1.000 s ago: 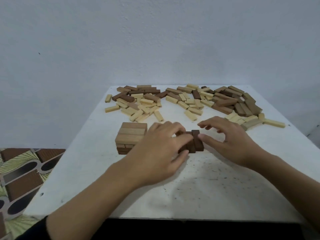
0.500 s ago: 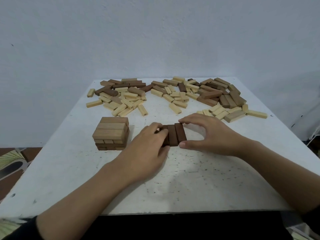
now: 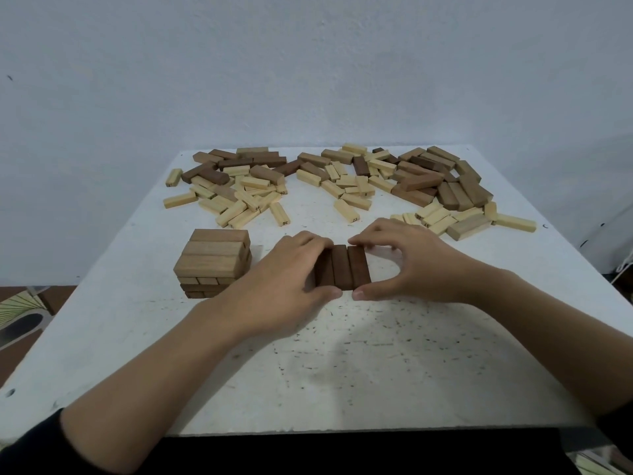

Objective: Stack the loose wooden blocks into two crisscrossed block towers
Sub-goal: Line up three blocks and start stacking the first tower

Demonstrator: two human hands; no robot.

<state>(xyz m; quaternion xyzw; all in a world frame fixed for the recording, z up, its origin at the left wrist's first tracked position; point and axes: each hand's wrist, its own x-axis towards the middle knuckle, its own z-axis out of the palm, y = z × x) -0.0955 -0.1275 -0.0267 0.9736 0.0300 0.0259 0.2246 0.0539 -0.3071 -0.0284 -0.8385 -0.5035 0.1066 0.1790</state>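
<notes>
Lengthwise away, three dark blocks [image 3: 344, 267] abreast

White speckled table [image 3: 342, 371]: loose blocks [image 3: 356, 183] scattered far side (light and dark), short stack [image 3: 212, 258] left, dark-block row [image 3: 344, 269] centre.

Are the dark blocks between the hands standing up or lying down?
Lying down. The dark blocks rest flat on the table, side by side, between the left hand and right hand.

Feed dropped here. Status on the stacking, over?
Left hand and right hand pinch three dark blocks flat on table. Started tower left, apart. Loose blocks behind; nothing blocking.
</notes>
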